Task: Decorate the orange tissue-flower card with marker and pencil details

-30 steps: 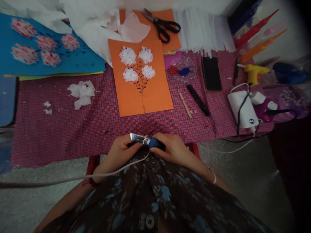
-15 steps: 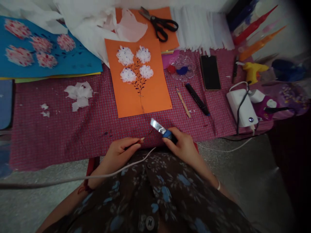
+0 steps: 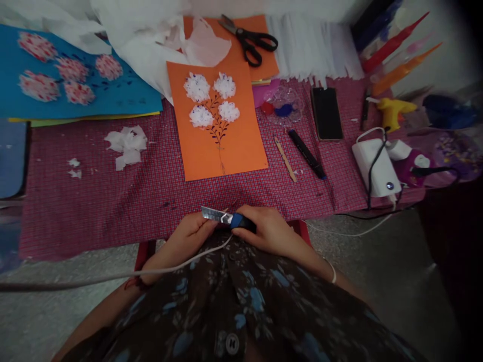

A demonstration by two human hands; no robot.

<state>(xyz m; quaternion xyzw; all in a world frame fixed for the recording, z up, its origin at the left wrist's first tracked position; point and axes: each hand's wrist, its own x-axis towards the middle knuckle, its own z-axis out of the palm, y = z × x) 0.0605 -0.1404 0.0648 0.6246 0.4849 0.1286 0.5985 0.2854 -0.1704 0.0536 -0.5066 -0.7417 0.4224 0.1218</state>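
Note:
My right hand is closed around the dark handle of a utility knife, whose blue collar and wide metal blade point left. The blade lies across the fingertips of my left hand, over the spot where a thin pencil is pinched. Only a bit of the pencil's pale tip shows; the blade and fingers hide the rest. Whether the blade touches the wood I cannot tell. Beyond both hands lies an orange sheet with white paper flowers and a drawn stem.
A clothespin-like wooden stick, a dark marker and a phone lie right of the sheet. Scissors rest at the back. Paper scraps and a blue sheet are left. A white cable crosses my lap.
My right hand has moved left and slightly down, bringing the knife blade from beside the pencil to over it at my left fingertips. My left hand keeps its pinch.

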